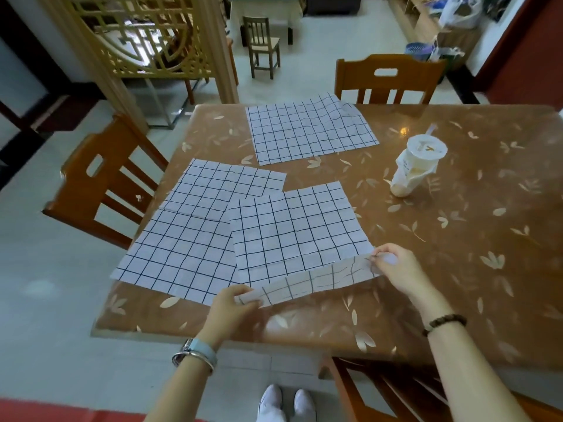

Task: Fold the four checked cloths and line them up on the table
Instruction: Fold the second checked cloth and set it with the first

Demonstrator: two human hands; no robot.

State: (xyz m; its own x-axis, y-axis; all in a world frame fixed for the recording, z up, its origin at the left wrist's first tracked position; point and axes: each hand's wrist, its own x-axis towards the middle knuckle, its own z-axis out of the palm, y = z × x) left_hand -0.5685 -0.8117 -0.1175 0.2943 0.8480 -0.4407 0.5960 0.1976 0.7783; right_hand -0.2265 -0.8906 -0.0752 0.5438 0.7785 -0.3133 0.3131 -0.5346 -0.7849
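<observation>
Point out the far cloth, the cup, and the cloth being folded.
Far cloth [310,132], head view: centre of its flat face.
Cup [417,169], head view: its side wall below the lid.
Near cloth [295,233], head view: flat middle, beyond the lifted edge.

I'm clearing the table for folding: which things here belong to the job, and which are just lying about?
Job: near checked cloth, gripped by left hand and right hand; left checked cloths; far checked cloth.
Lying about: drink cup; chairs.
</observation>
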